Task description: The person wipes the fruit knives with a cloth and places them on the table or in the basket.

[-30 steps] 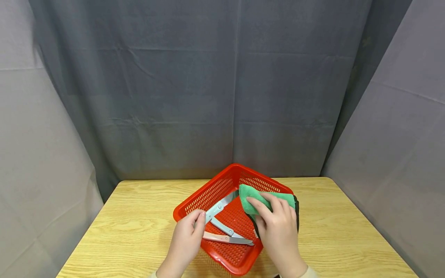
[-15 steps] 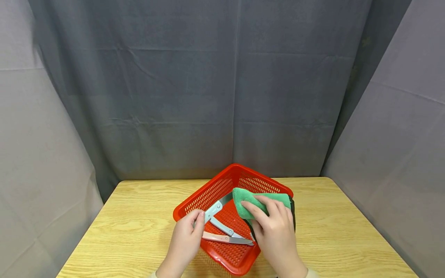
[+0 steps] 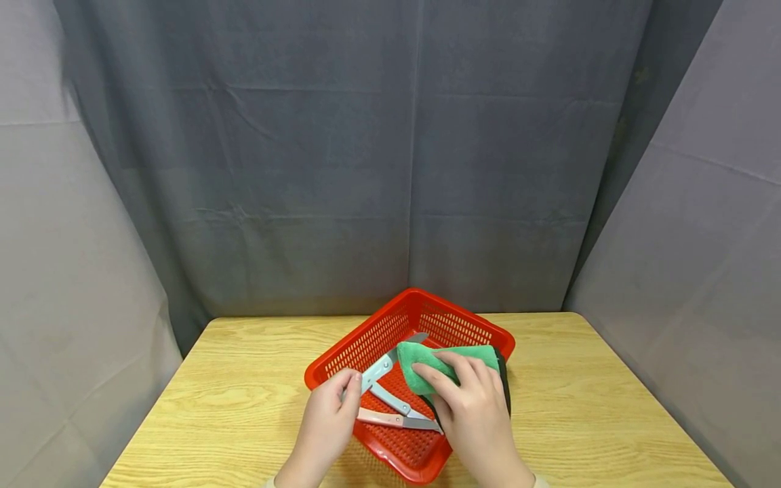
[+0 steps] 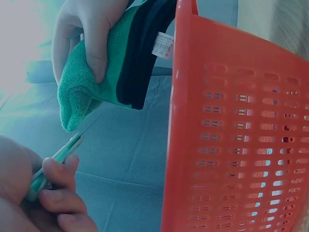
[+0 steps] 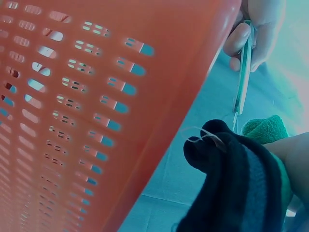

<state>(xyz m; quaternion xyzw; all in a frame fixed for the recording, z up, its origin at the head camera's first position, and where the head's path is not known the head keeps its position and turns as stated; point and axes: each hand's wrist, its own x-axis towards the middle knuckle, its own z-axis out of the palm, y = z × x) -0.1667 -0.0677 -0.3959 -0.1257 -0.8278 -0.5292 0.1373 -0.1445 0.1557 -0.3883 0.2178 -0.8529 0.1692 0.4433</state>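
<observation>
In the head view my left hand (image 3: 328, 413) grips the light-blue handle of a folding knife (image 3: 377, 370), its blade angled up and to the right over the basket. My right hand (image 3: 472, 407) holds a folded green cloth (image 3: 417, 366) with dark edging against that blade. The cloth covers the middle of the blade, while the tip shows beyond it. A white label (image 4: 163, 45) hangs from the cloth's edge in the left wrist view. Inside the red basket (image 3: 360, 342) lie a second light-blue knife (image 3: 390, 398) and a pink-handled knife (image 3: 381, 417), both with blades out.
The basket stands at an angle on a wooden table (image 3: 244, 400), its slotted walls rising close below both hands. Behind the table hangs a dark grey curtain (image 3: 305, 169), with paler cloth panels at left and right.
My right hand has slid the cloth left and slightly down along the blade toward the handle, baring the tip. The left hand and the knife stay almost in place.
</observation>
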